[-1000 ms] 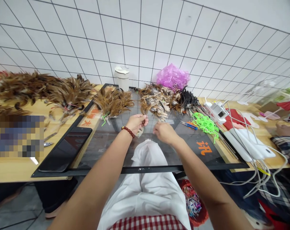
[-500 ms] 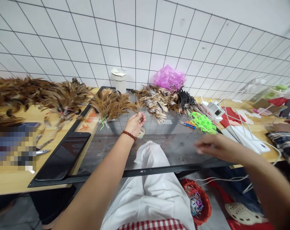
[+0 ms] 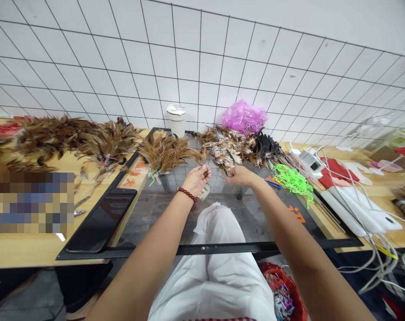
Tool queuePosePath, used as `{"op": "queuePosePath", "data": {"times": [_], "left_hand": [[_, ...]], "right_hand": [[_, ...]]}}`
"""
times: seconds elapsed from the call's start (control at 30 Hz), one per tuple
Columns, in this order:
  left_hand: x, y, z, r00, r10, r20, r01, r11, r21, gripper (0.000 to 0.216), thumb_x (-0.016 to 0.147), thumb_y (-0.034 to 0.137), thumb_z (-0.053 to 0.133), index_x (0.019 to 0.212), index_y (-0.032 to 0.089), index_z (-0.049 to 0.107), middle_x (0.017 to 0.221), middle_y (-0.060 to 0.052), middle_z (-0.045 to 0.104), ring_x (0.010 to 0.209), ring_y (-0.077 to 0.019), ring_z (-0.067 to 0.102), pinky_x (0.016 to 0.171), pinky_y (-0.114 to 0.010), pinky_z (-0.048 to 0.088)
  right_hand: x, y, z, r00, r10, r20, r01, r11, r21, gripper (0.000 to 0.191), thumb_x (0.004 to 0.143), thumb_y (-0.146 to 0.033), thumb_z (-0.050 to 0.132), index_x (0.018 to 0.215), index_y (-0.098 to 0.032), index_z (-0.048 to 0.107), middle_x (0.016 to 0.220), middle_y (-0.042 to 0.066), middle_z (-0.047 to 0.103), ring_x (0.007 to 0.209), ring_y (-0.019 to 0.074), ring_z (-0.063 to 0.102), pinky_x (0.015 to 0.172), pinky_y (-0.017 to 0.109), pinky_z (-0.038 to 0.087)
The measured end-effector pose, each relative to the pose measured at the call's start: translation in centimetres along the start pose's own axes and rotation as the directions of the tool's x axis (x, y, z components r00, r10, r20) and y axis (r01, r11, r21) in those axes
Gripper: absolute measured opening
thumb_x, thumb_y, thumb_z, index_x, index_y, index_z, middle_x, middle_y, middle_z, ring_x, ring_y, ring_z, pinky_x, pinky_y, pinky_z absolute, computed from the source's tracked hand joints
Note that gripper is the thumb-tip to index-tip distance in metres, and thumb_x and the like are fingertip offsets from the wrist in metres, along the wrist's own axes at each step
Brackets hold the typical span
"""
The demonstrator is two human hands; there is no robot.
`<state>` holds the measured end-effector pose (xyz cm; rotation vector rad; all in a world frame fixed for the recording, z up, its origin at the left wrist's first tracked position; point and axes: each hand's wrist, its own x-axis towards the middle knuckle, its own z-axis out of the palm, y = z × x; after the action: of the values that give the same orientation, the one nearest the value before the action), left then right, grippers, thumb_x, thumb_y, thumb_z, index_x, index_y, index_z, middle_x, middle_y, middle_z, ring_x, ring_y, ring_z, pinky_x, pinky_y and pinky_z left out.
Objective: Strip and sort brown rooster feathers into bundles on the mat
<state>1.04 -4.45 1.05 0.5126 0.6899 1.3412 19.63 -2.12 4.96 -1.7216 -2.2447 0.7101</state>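
Note:
My left hand (image 3: 197,179), with a beaded bracelet at the wrist, pinches a small bunch of brown feathers (image 3: 200,156) that fans up from the fingertips. Close to its right, my right hand (image 3: 240,176) is closed at the front edge of a mixed feather pile (image 3: 222,147). A dark feather tip seems to show by its fingers, but the grip itself is hidden. Left of my hands lies a larger heap of brown feathers (image 3: 164,151) with a green tie. Black feathers (image 3: 268,147) lie at the mixed pile's right end.
A glass-topped panel (image 3: 149,218) with a black frame covers the work area. On it are a phone (image 3: 102,220), bright green ties (image 3: 293,180) and blue-handled snips (image 3: 273,183). Behind stand a white cup (image 3: 176,121) and a pink plastic bag (image 3: 244,117). White cables (image 3: 369,249) hang at right.
My right hand has swung left and forward from near the green ties to the mixed feather pile. My left hand keeps its pinch on the feathers. The view has shifted slightly.

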Motion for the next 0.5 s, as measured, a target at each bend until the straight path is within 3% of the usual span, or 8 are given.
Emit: {"op": "queuePosePath", "data": {"times": [0.07,0.17,0.27,0.37,0.5], "left_hand": [[0.0,0.0,0.1,1.000,0.007,-0.019,-0.007,1.000,0.010,0.006,0.076,0.012,0.064,0.075,0.011,0.058,0.071,-0.002,0.061,0.065,-0.0068,0.059,0.065,-0.020,0.048],[-0.2,-0.1,0.4,0.999,0.012,-0.037,-0.010,0.999,0.047,0.006,0.076,0.013,0.064,0.074,0.010,0.059,0.070,-0.004,0.063,0.066,-0.0089,0.062,0.068,-0.023,0.050],[-0.7,-0.3,0.8,1.000,-0.004,-0.021,0.007,0.990,0.144,0.009,0.077,0.016,0.064,0.073,0.009,0.060,0.073,-0.008,0.066,0.069,-0.0128,0.065,0.073,-0.029,0.052],[-1.3,-0.6,1.3,0.999,-0.038,0.019,0.033,0.972,0.232,0.011,0.076,0.018,0.065,0.074,0.008,0.062,0.075,-0.010,0.067,0.068,-0.0151,0.066,0.071,-0.031,0.052],[-1.7,-0.7,1.7,0.996,-0.084,0.044,0.068,0.957,0.283,0.014,0.073,0.020,0.069,0.074,0.008,0.062,0.074,-0.011,0.068,0.064,-0.0148,0.066,0.064,-0.028,0.052]], "right_hand": [[-0.7,0.5,0.0,0.992,-0.127,0.025,0.109,0.924,0.368,0.020,0.066,-0.035,0.063,0.062,-0.016,0.062,0.053,-0.001,0.053,0.051,0.0099,0.047,0.052,0.022,0.037],[-1.4,0.7,1.3,0.984,-0.103,-0.146,0.175,0.715,0.677,0.027,0.066,-0.040,0.065,0.071,-0.014,0.065,0.057,-0.002,0.055,0.051,0.0075,0.044,0.051,0.021,0.036],[-1.5,0.3,3.2,0.951,0.021,-0.308,0.238,0.587,0.774,0.025,0.063,-0.039,0.069,0.071,-0.015,0.066,0.057,-0.003,0.054,0.049,0.0061,0.039,0.049,0.021,0.031],[-1.4,-0.2,4.5,0.931,0.109,-0.348,0.256,0.483,0.837,0.025,0.063,-0.040,0.069,0.073,-0.017,0.067,0.058,-0.004,0.053,0.047,0.0055,0.035,0.046,0.021,0.028],[-1.4,-0.9,5.0,0.921,0.123,-0.371,0.267,0.496,0.826,0.026,0.064,-0.042,0.069,0.075,-0.018,0.067,0.060,-0.003,0.055,0.048,0.0064,0.037,0.047,0.021,0.031]]}}
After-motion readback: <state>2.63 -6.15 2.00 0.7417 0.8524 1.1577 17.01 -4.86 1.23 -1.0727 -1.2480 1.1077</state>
